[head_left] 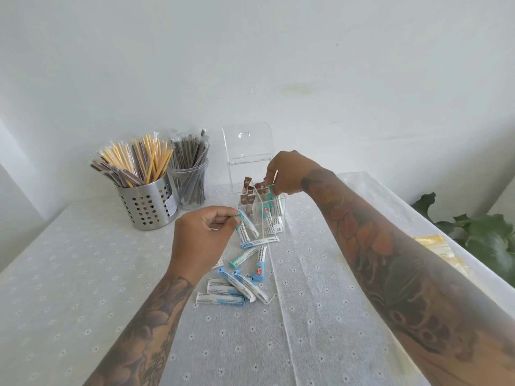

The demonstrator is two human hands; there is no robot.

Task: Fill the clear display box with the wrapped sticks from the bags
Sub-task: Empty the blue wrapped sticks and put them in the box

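Display box [274, 218], clear, lid up, standing mid-tabletop toward the far edge; brown packets in rear compartments, white-and-teal sticks upright in front ones. Left hand [202, 240]: fingers curled, pinching the teal end of one wrapped stick [246, 228] at the box's near-left compartment. Right hand [287, 174]: fingertips pinching a stick over the right compartment. Loose sticks [239, 282] scattered nearer. Metal holder [147, 204] and plastic cup [189, 188] of straws, far left.

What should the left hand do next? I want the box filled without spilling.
Probably lower the packet that the left hand pinches into the clear box's near-left compartment. It already hangs over that opening, the right hand is busy at the right compartment, and more packets wait on the table.
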